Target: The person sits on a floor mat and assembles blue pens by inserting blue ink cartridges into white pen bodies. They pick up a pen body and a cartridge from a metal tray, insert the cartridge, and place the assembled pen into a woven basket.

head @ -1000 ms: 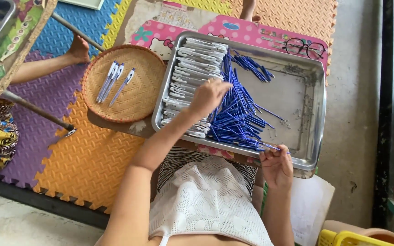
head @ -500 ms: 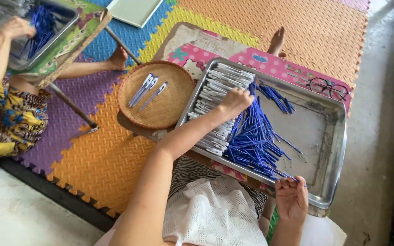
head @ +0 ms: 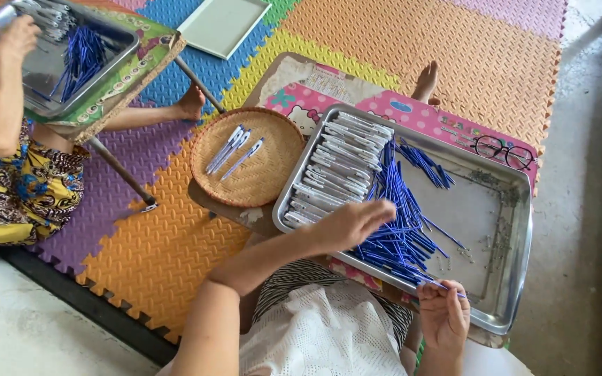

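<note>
Left hand (head: 352, 224) has slid down from mid-pile to the near end of the white pen barrels (head: 336, 170) in the metal tray (head: 510, 278), fingers loosely spread, grip empty. Right hand (head: 443, 315) pinches one blue refill (head: 435, 283) at the tray's near rim, beside the blue refill pile (head: 402, 223). Woven basket (head: 249, 167) left of tray holds three pens (head: 233, 150).

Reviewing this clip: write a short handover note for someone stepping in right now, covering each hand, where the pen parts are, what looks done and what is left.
Left hand: open, reaching over the white pen barrels in the metal tray.
Right hand: pinching one blue refill at the tray's near edge.
Blue refills lie heaped mid-tray.
Done: three assembled pens lie in the woven basket.
Left: many barrels and refills remain.
</note>
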